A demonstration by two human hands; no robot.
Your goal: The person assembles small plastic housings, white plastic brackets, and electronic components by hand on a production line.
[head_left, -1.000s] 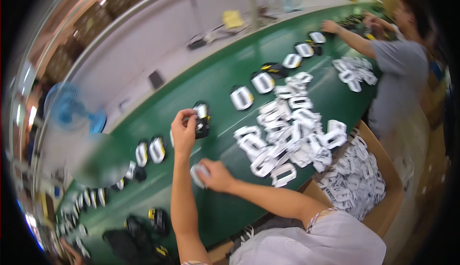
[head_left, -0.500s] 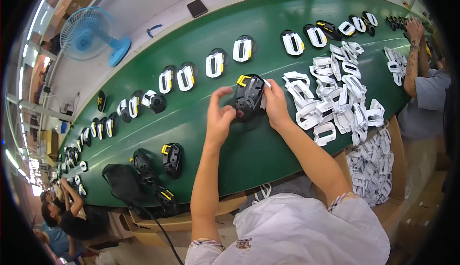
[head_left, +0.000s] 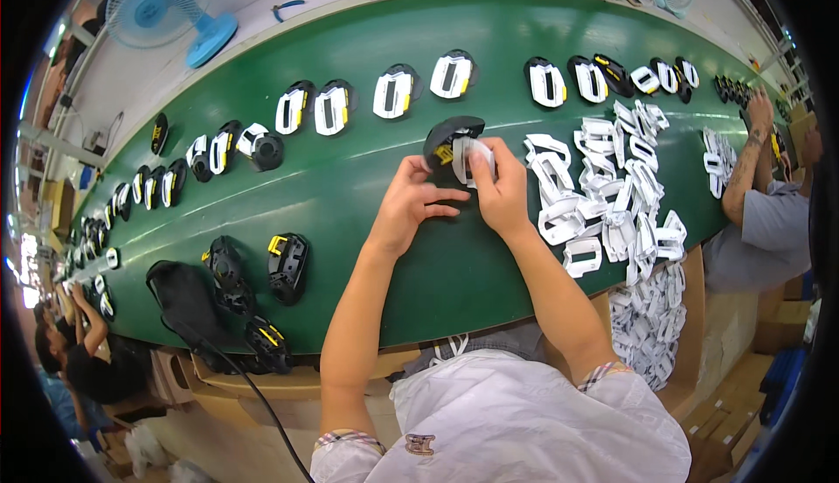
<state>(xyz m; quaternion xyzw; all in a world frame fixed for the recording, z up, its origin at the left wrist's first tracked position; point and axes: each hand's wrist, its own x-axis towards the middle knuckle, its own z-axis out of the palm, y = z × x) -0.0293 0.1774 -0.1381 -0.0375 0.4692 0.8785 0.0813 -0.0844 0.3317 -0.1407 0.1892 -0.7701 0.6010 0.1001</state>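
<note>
At the middle of the bench, a black plastic shell [head_left: 456,126] with yellow parts is tilted between my hands. My right hand [head_left: 504,187] is closed on a white plastic cover [head_left: 464,158], its thumb pressed on the face; the cover lies against the shell's near side. My left hand [head_left: 407,206] is at the shell's left edge with curled fingertips pinching it; two other fingers reach below toward my right hand. The contact between shell and left fingertips is partly blurred. Right of my hands lies a pile of white covers [head_left: 584,256].
Assembled black-and-white units [head_left: 396,92] line the green bench [head_left: 350,168]. Black shells [head_left: 287,266] and a black bag-like piece [head_left: 183,304] lie near left. Below right, a cardboard box [head_left: 690,308] holds white covers. Co-workers sit at both ends; a blue fan [head_left: 210,41] stands behind.
The shell has turned from upright to tilted, with the white cover now facing up under my right thumb. My left hand has moved from its lower end to its left edge. The view has shifted.
</note>
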